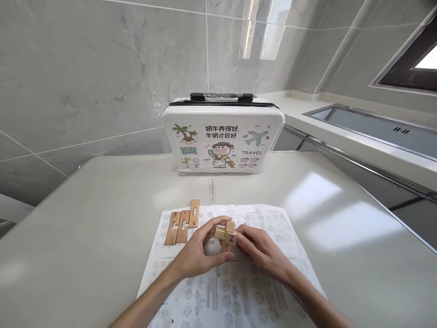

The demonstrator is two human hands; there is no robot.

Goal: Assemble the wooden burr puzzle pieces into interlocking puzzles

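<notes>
A small wooden burr puzzle (231, 238) of crossed blocks is held above a printed sheet, and one block end bears a dark mark like a 2 or Z. My left hand (198, 251) curves around its left side, fingers over the top and thumb below. From the right, my right hand (262, 249) pinches the puzzle with thumb and fingers. Left of my hands lie three flat notched wooden pieces: a left one (170, 236), a middle one (182, 234) and a slotted one (195, 205), with dark digits on them.
The printed instruction sheet (194, 287), covered in small diagrams, lies on a pale table (112, 218). A white cartoon-printed case (191, 157) in clear plastic stands behind it. Grey tiled wall (102, 77) rises at the back. On the right runs a counter (362, 136) with a sink (382, 127).
</notes>
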